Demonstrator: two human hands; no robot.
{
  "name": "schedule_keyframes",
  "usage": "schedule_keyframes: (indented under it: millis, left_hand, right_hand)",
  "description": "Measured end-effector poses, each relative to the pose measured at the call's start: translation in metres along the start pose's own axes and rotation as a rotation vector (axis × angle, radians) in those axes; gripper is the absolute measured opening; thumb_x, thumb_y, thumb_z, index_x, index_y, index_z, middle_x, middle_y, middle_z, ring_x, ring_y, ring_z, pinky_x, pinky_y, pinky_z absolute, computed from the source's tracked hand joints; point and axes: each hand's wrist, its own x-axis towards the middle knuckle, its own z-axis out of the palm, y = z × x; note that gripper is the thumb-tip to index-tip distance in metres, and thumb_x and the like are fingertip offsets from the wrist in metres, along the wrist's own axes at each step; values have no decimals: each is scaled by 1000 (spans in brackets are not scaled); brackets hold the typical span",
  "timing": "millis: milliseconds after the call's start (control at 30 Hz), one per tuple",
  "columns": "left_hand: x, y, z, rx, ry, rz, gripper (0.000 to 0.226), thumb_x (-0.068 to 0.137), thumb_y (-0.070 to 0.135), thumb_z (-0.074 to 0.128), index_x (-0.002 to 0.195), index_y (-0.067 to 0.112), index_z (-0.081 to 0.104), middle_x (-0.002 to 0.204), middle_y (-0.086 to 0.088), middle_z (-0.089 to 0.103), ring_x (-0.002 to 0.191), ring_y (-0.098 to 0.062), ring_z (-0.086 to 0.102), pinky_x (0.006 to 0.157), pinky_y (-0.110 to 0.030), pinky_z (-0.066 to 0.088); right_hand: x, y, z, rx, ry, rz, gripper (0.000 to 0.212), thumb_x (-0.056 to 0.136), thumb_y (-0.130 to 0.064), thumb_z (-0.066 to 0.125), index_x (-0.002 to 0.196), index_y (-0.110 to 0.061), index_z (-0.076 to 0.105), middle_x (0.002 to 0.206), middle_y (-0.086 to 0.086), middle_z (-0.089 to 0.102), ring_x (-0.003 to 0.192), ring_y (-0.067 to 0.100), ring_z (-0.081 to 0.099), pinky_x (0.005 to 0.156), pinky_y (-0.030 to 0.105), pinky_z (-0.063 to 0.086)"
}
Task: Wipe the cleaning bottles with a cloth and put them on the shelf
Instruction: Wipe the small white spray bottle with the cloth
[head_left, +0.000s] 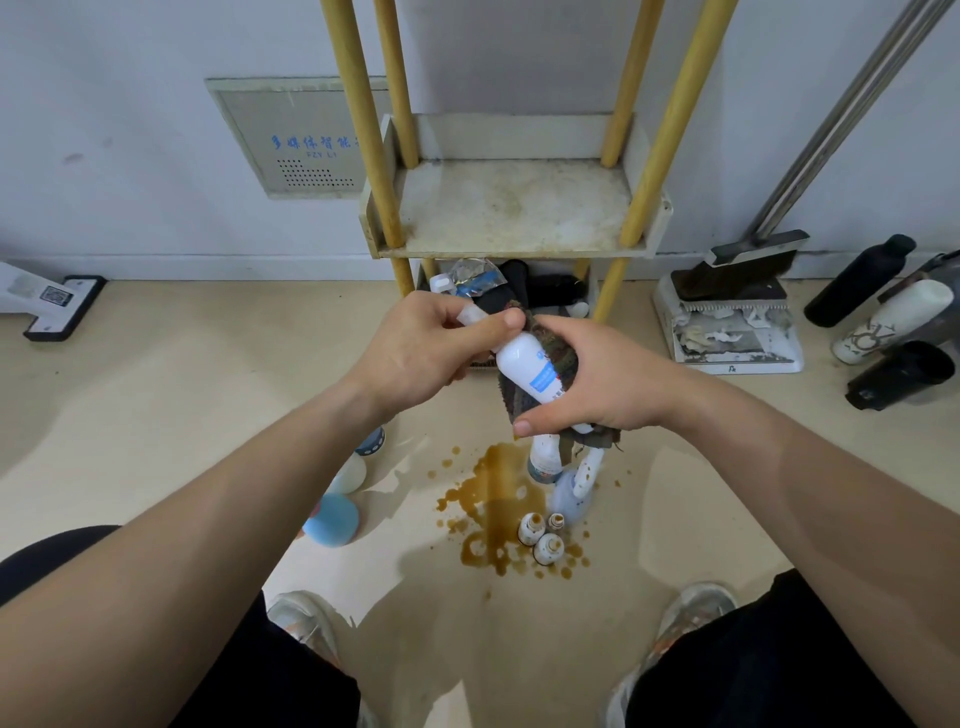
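The white bottle (524, 364) was held in the air just in front of the shelf (509, 208), lower than its stained tray, and tilted with the cap end to the left. The left hand (431, 348) pinched that cap end between thumb and curled fingers. The right hand (597, 384) gripped the cloth (558, 353), which was wrapped round the bottle's lower body.

The left hand's hold looked thin. If the cloth hand twisted hard, the slick bottle could probably slip free and fall into the brown spill (493, 499) on the floor in front of the shelf. Twisting might also loosen the cap. A loose tail of cloth hung toward the puddle, and if it dipped in it would likely smear the stain back onto the plastic. The small bottles (540, 535) stood in that puddle, farther out from the shelf, and a dropped bottle could knock them over.

The bottle was glossy white plastic, cylindrical with a rounded shoulder and a blue label. The cloth was dark, coarse and limp, with a greenish-brown weave. The shelf had round yellow poles and a pale, flat, low-rimmed tray, grimy with rust-coloured marks. The spill looked thin and watery, with droplets scattered at its edges.
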Motion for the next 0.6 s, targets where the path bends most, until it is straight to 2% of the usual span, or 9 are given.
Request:
schedule_keyframes:
  millis: [67, 100, 167, 267, 367, 433, 500, 567, 600]
  left_hand:
    - [-5, 0, 2, -72, -38, -44, 52, 84, 53, 67, 87, 2, 67, 64, -6, 63, 56, -12, 58, 50, -22, 47]
    - [-6, -1, 4, -128, -69, -75, 50, 82, 52, 67, 94, 3, 66, 73, -8, 68, 64, -14, 64, 54, -25, 53]
    - [-9, -5, 10, -254, -115, -110, 39, 86, 35, 72, 107, 4, 61, 92, -14, 70, 79, -22, 71, 65, -33, 61]
    - [-8, -10, 16, -301, -80, -75, 28, 95, 12, 68, 120, 5, 56, 104, -15, 66, 88, -27, 72, 73, -35, 61]
    - [-6, -11, 16, -331, -37, -63, 26, 99, 7, 61, 124, 3, 54, 107, -21, 68, 89, -26, 71, 78, -36, 60]
    - [-5, -11, 15, -317, -21, -55, 26, 101, 7, 59, 126, 2, 54, 113, -24, 69, 94, -30, 70, 83, -40, 60]
    - [-5, -10, 14, -280, -6, -41, 27, 100, 15, 61, 126, 10, 56, 114, -19, 69, 99, -35, 69, 88, -46, 59]
    - [-4, -8, 13, -223, 10, -7, 28, 94, 27, 64, 121, 21, 58, 107, -8, 68, 93, -27, 67, 85, -42, 58]
    - [-4, -7, 13, -186, 15, 29, 29, 91, 30, 64, 118, 24, 58, 104, -4, 66, 89, -20, 65, 81, -37, 57]
  right_hand:
    - [1, 3, 2, 19, 44, 16, 92, 49, -62, 91, 127, -26, 57, 108, -16, 66, 97, 8, 64, 87, 30, 52]
    - [2, 3, 3, 54, 82, 15, 87, 49, -61, 92, 122, -27, 59, 105, -15, 68, 95, 8, 65, 85, 30, 52]
    - [2, 3, 5, 151, 156, -12, 63, 57, -50, 96, 106, -33, 61, 98, -13, 71, 90, 7, 66, 83, 33, 54]
    - [4, 2, 9, 171, 170, -41, 59, 63, -47, 94, 105, -43, 53, 102, -17, 69, 95, 4, 67, 85, 34, 54]
    - [3, -2, 14, 260, 85, -28, 73, 66, -48, 88, 124, -39, 45, 106, -7, 70, 94, 19, 72, 80, 43, 59]
    - [4, -2, 19, 406, 24, 7, 87, 70, -49, 77, 143, -34, 34, 116, 6, 69, 102, 30, 71, 87, 49, 60]
    - [8, -1, 23, 594, -7, 56, 75, 80, -44, 64, 148, -40, 35, 128, 9, 67, 112, 31, 69, 97, 53, 55]
    - [10, -1, 21, 665, 12, 63, 51, 85, -36, 56, 134, -50, 50, 129, 7, 67, 118, 26, 66, 104, 51, 51]
    - [11, 0, 20, 644, 44, 60, 40, 91, -30, 54, 126, -49, 55, 124, 6, 69, 115, 21, 67, 104, 45, 52]
